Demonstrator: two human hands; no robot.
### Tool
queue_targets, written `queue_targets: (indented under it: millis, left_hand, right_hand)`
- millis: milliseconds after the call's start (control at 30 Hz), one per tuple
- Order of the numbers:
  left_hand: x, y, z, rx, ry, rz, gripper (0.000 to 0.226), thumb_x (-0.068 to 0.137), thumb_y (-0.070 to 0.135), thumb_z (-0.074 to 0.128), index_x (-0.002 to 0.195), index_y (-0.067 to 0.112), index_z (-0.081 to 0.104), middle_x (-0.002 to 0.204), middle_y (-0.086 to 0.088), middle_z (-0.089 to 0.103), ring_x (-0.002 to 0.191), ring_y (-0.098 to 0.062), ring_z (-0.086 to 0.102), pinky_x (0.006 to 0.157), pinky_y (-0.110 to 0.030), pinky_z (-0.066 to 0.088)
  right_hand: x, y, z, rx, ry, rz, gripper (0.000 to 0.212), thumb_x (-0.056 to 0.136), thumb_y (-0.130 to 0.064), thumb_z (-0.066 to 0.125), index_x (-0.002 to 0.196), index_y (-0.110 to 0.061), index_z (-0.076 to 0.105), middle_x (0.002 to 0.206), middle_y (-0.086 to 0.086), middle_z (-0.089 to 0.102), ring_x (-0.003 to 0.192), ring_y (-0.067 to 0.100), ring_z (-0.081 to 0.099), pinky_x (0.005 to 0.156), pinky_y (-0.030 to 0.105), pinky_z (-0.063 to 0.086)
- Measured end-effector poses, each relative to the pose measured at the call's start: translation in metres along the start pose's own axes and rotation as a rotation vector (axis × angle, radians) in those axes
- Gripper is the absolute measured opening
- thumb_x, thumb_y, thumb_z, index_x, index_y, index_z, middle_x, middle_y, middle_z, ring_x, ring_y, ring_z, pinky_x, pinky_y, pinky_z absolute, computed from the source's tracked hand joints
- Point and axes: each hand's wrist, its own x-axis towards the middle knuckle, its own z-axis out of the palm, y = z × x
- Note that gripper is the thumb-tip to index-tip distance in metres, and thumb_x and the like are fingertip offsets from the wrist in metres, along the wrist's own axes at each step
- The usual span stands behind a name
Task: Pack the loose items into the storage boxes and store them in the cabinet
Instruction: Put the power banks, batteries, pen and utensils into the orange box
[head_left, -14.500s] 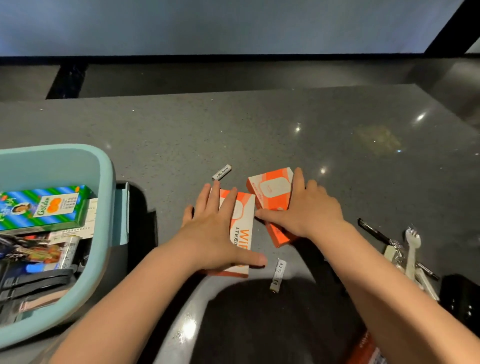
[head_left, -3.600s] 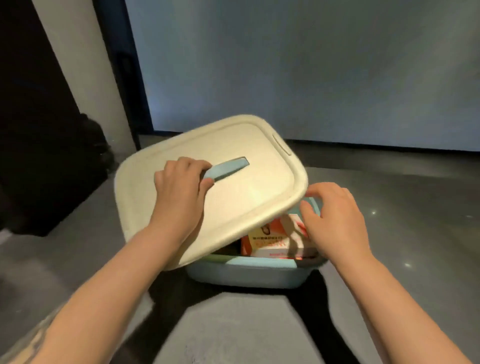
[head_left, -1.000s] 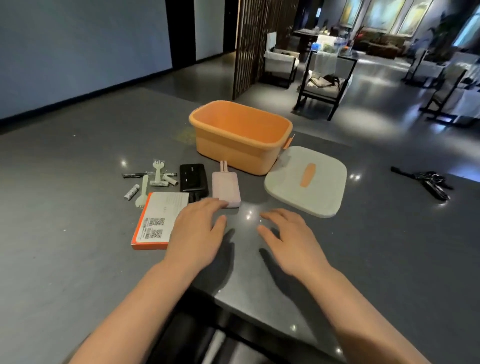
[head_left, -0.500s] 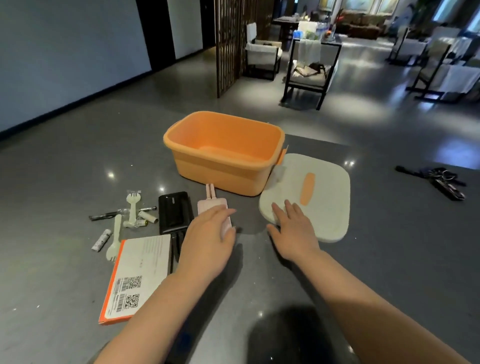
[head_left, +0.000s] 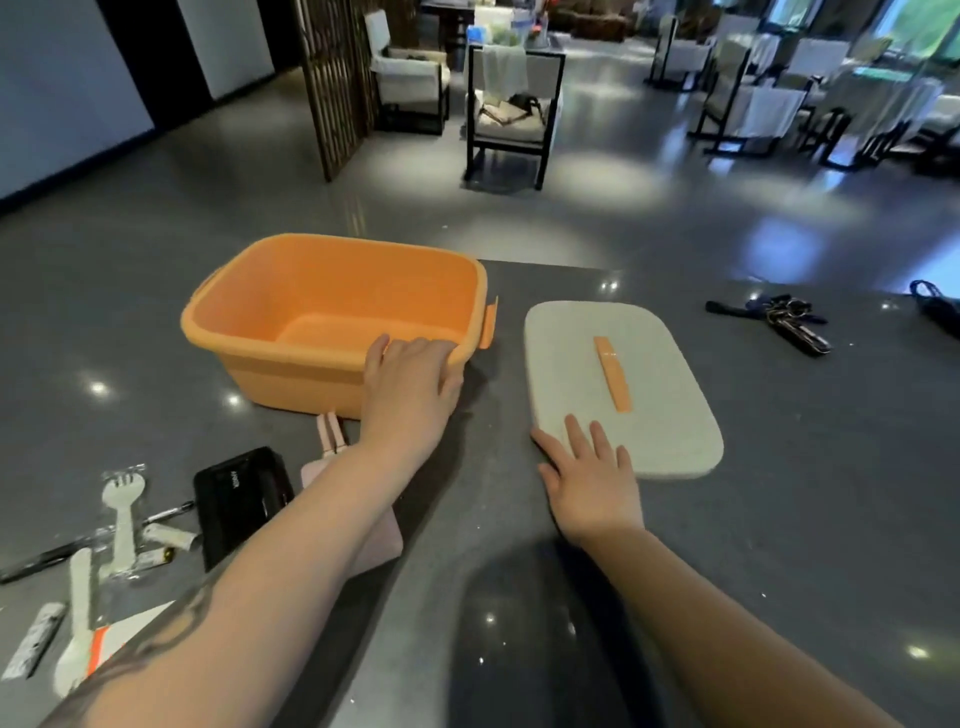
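1. Head view: the left hand (head_left: 410, 384) lay on the near rim of the orange box (head_left: 332, 312), fingers curled over the edge as if gripping it. The right hand (head_left: 589, 480) rested flat, fingers straight, on the near corner of the pale lid (head_left: 623, 384), which lay on the desk (head_left: 779, 519) just right of the box.
2. Head view, the step in hand: the box looked about to be steadied or pulled nearer. To do it well, I judge the rim should be held firmly and the box slid rather than lifted, kept clear of the pink pouch (head_left: 358, 514) touching its near wall, with the lid parked aside until packing is done.
3. Head view, containers: the orange box stood open and held nothing that showed. The loose items were all outside it, left of the forearm: a black case (head_left: 241, 499), the pink pouch, white plastic forks (head_left: 122, 514), a pen (head_left: 31, 566), small tubes and an orange-edged booklet (head_left: 111, 639). A bunch of keys (head_left: 779, 317) lay well apart at the far right.
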Motion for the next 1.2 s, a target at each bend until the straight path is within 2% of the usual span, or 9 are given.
queue_targets:
  millis: [133, 267, 333, 400, 500, 600, 767, 967, 1200]
  left_hand:
    - [0.010, 0.035, 0.014, -0.055, 0.056, 0.078, 0.023, 0.089, 0.025, 0.056, 0.110, 0.021, 0.063, 0.101, 0.001, 0.066, 0.099, -0.025, 0.054, 0.094, -0.031, 0.025]
    - [0.006, 0.093, 0.028, -0.084, 0.017, 0.143, 0.023, 0.089, 0.030, 0.057, 0.110, 0.023, 0.063, 0.102, 0.003, 0.065, 0.100, -0.024, 0.054, 0.077, -0.030, 0.023]
    - [-0.005, 0.121, 0.036, -0.093, -0.028, 0.184, 0.023, 0.089, 0.033, 0.056, 0.110, 0.025, 0.062, 0.104, 0.004, 0.066, 0.100, -0.023, 0.053, 0.076, -0.032, 0.024]
    - [-0.022, 0.142, 0.042, -0.116, -0.045, 0.208, 0.023, 0.090, 0.035, 0.055, 0.110, 0.026, 0.062, 0.103, 0.005, 0.066, 0.098, -0.022, 0.053, 0.073, -0.031, 0.022]
    - [-0.047, 0.168, 0.044, -0.142, -0.048, 0.220, 0.022, 0.090, 0.034, 0.055, 0.109, 0.027, 0.062, 0.099, 0.006, 0.066, 0.096, -0.020, 0.053, 0.069, -0.029, 0.019]
    - [-0.065, 0.188, 0.041, -0.168, -0.101, 0.234, 0.020, 0.088, 0.035, 0.057, 0.106, 0.027, 0.061, 0.096, 0.006, 0.064, 0.096, -0.020, 0.055, 0.073, -0.030, 0.028]
    - [-0.082, 0.158, 0.023, -0.095, -0.108, 0.133, 0.038, 0.085, 0.058, 0.049, 0.105, 0.030, 0.064, 0.095, 0.008, 0.067, 0.095, -0.019, 0.056, 0.088, -0.033, 0.034]
    - [-0.110, 0.167, 0.017, -0.107, -0.065, 0.120, 0.036, 0.086, 0.060, 0.045, 0.096, 0.030, 0.064, 0.086, 0.013, 0.064, 0.090, -0.013, 0.052, 0.078, -0.029, 0.026]
    - [-0.142, 0.187, 0.007, -0.098, -0.044, 0.123, 0.037, 0.084, 0.060, 0.044, 0.091, 0.030, 0.064, 0.080, 0.013, 0.065, 0.083, -0.012, 0.054, 0.074, -0.030, 0.027]
  right_hand:
    - [-0.013, 0.060, -0.012, -0.003, -0.008, 0.109, 0.045, 0.099, -0.047, 0.016, 0.144, -0.049, 0.012, 0.160, -0.004, 0.001, 0.146, 0.026, -0.002, 0.116, 0.048, 0.006]
    - [-0.025, 0.094, -0.032, 0.085, -0.013, 0.152, 0.045, 0.100, -0.045, 0.023, 0.145, -0.041, 0.025, 0.159, 0.002, 0.012, 0.145, 0.028, 0.009, 0.116, 0.045, 0.013]
    - [-0.032, 0.104, -0.047, 0.230, 0.079, 0.153, 0.045, 0.100, -0.040, 0.030, 0.144, -0.031, 0.035, 0.156, 0.007, 0.023, 0.143, 0.027, 0.018, 0.115, 0.043, 0.018]
    - [-0.040, 0.111, -0.064, 0.371, 0.262, 0.133, 0.042, 0.100, -0.034, 0.036, 0.140, -0.023, 0.044, 0.150, 0.007, 0.036, 0.139, 0.025, 0.030, 0.114, 0.041, 0.023]
    - [-0.051, 0.109, -0.090, 0.570, 0.467, 0.034, 0.039, 0.098, -0.032, 0.042, 0.135, -0.021, 0.049, 0.140, 0.000, 0.050, 0.128, 0.017, 0.043, 0.104, 0.034, 0.034]
    - [-0.057, 0.101, -0.101, 0.700, 0.404, -0.055, 0.042, 0.098, -0.038, 0.042, 0.138, -0.027, 0.044, 0.143, -0.008, 0.045, 0.130, 0.011, 0.040, 0.099, 0.027, 0.033]
    - [-0.064, 0.102, -0.103, 0.698, 0.275, -0.051, 0.047, 0.096, -0.040, 0.042, 0.142, -0.032, 0.034, 0.148, -0.010, 0.037, 0.130, 0.012, 0.040, 0.101, 0.034, 0.034]
    - [-0.084, 0.109, -0.113, 0.545, 0.230, -0.055, 0.053, 0.094, -0.031, 0.045, 0.145, -0.030, 0.031, 0.147, -0.004, 0.041, 0.125, 0.019, 0.046, 0.093, 0.035, 0.040]
    - [-0.114, 0.117, -0.115, 0.463, 0.203, -0.070, 0.053, 0.093, -0.030, 0.044, 0.145, -0.029, 0.030, 0.144, -0.005, 0.044, 0.119, 0.020, 0.051, 0.080, 0.034, 0.040]
